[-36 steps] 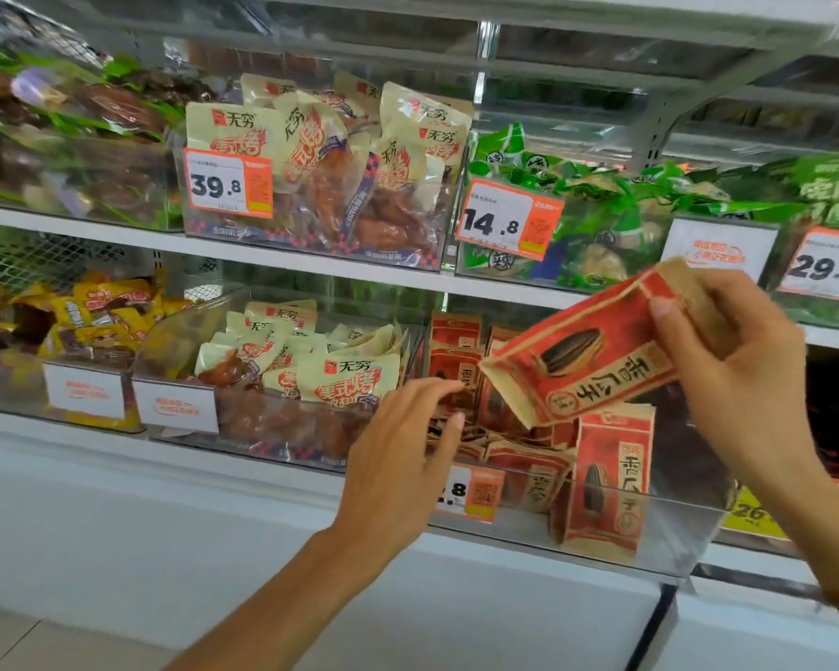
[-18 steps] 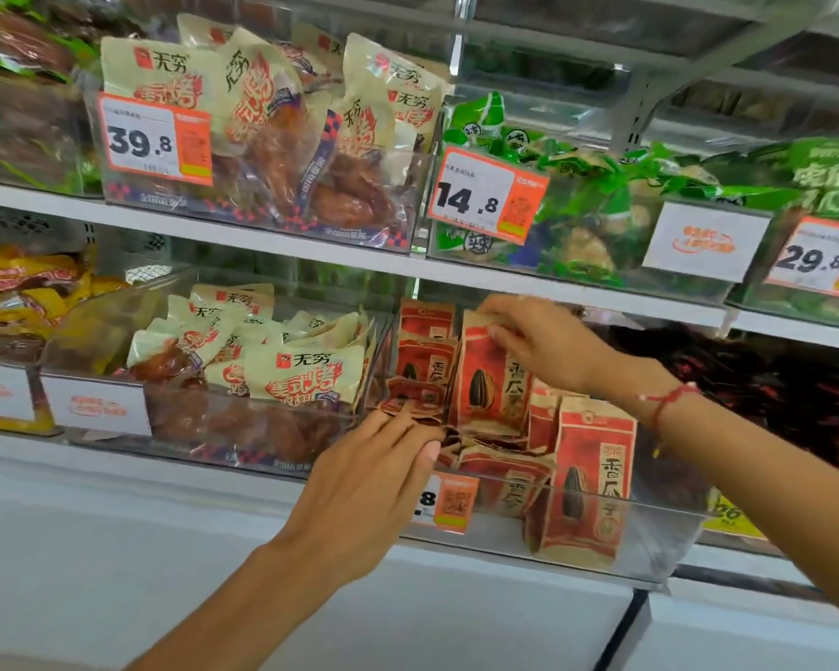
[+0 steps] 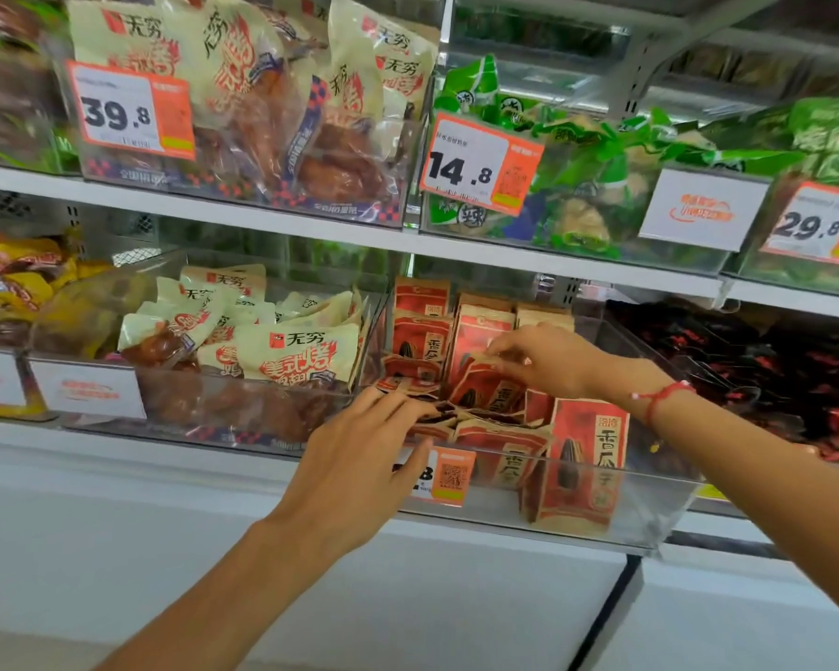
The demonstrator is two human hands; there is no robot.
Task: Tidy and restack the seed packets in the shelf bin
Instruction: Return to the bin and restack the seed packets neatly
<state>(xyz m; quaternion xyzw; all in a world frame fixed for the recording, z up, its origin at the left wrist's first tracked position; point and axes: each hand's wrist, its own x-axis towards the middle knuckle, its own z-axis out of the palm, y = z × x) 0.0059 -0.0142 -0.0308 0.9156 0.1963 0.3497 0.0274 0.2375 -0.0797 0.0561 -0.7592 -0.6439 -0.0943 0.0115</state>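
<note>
Red and tan sunflower seed packets fill a clear shelf bin (image 3: 640,515) on the lower shelf. Several stand upright at the back (image 3: 422,331), some lie flat in the middle, and one stands at the front (image 3: 582,457). My right hand (image 3: 548,360) reaches into the bin and pinches the top edge of a tilted seed packet (image 3: 485,389). Over the bin's front wall, my left hand (image 3: 359,457) has its fingertips on the flat packets (image 3: 437,418); whether they grip one is hidden.
A bin of cream roast-meat packs (image 3: 291,355) sits left of the seed bin. Dark red packets (image 3: 771,370) lie to the right. The upper shelf (image 3: 311,220) holds more bins close above, with price tags 39.8, 14.8 and 29.8.
My right hand carried a seed packet from above the bin down into its back middle and now holds a tilted packet there. My left hand slid forward onto the flat packets.
</note>
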